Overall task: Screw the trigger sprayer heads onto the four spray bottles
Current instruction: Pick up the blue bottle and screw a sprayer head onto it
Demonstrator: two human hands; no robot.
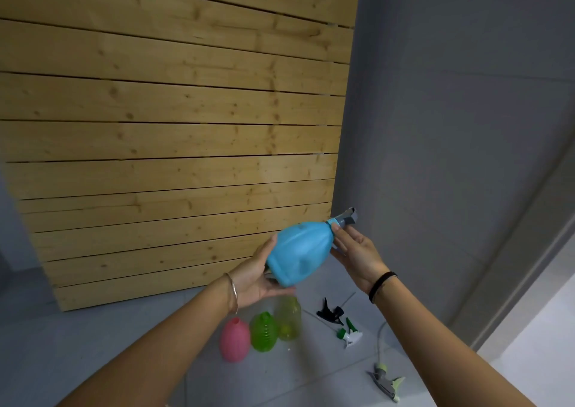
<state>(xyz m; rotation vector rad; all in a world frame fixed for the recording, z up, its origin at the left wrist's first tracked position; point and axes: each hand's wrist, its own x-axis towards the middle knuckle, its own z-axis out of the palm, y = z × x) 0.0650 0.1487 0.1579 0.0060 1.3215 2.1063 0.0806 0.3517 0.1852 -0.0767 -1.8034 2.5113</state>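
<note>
Head view, status check:

1. Grips blue bottle (297,251) at its base with left hand (258,272), thumb on the upper side, fingers underneath. Holds it tilted in the air, neck pointing up and to the right.
2. Touches collar (333,221) of grey head (347,218) with right hand (357,251): fingers nearly straight, tips on the collar, palm turned toward the camera. Shows no closed grasp.
3. Shows grey head seated on the blue bottle's neck. Cannot tell whether fully tightened. Judged as bottle one of four, close to done.
4. Leaves three bottles without heads, standing close together on floor (155,344) below the hands: pink bottle (235,339), green bottle (264,332), yellow bottle (289,318).
5. Leaves three loose heads lying on the floor to the right of those bottles, apart from them: black head (330,311), green-white head (350,336), pale-green head (387,381) nearest the camera.
6. Remaining, as judged: confirm the collar is tight, set the blue bottle down, then fit and screw one loose head onto each of the three open bottles.
</note>
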